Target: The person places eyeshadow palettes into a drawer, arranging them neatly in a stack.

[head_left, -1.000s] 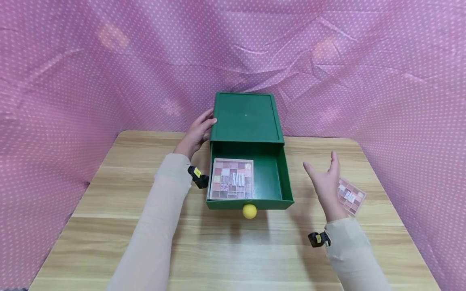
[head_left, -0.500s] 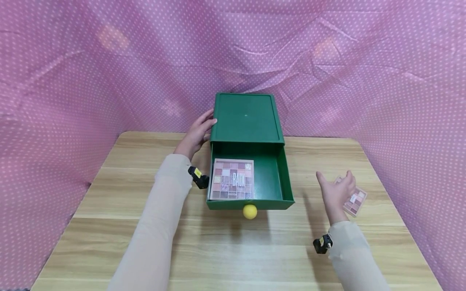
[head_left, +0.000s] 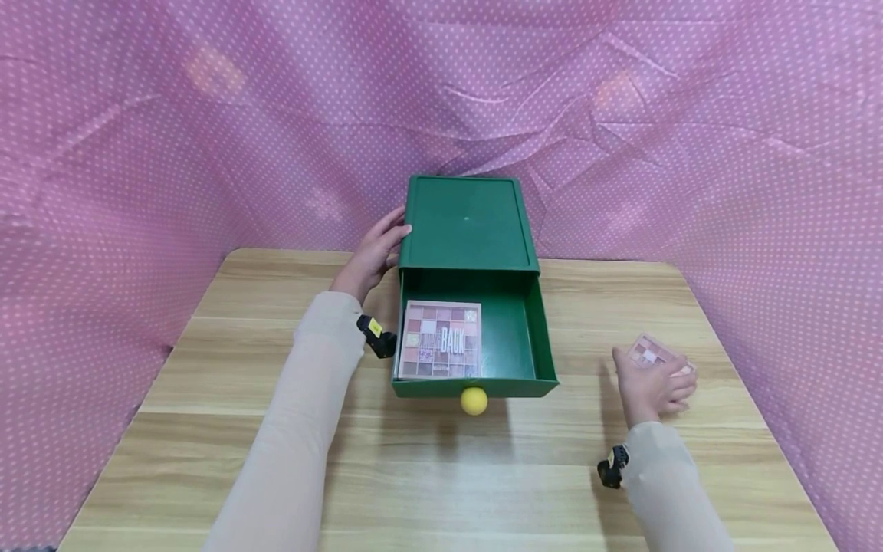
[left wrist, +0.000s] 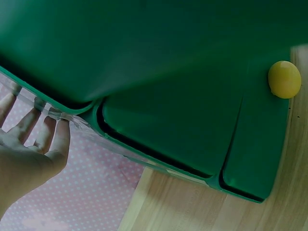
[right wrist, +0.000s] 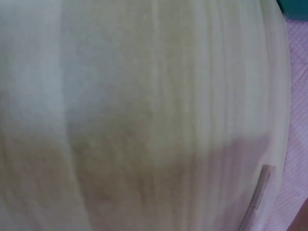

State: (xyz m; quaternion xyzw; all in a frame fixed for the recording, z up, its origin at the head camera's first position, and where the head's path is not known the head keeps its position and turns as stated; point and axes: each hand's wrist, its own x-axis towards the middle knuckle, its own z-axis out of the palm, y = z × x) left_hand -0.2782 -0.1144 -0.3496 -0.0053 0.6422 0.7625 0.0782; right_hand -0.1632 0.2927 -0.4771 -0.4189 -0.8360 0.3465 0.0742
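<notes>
In the head view a green drawer box (head_left: pixel 469 222) stands at the table's middle, its drawer (head_left: pixel 541 330) pulled out towards me. An eyeshadow palette (head_left: pixel 441 341) lettered "BACK" lies on the drawer's left side. My left hand (head_left: pixel 372 253) rests against the box's left wall; its fingertips (left wrist: pixel 61 127) touch that side in the left wrist view. At the right, another eyeshadow palette (head_left: pixel 648 353) lies on the table, partly hidden under my right hand (head_left: pixel 648 389). That hand's thumb is left of the palette and its fingers reach across the near right part.
A round yellow knob (head_left: pixel 474 401) sticks out from the drawer front. The wooden table (head_left: pixel 441 491) has a pink dotted cloth (head_left: pixel 441 92) behind it and on both sides. A black wrist camera (head_left: pixel 375 337) hangs beside the drawer's left wall.
My right hand has come down and to the right onto the loose palette, its fingers lowering over it. The left hand, drawer box and palette in the drawer stay in place.
</notes>
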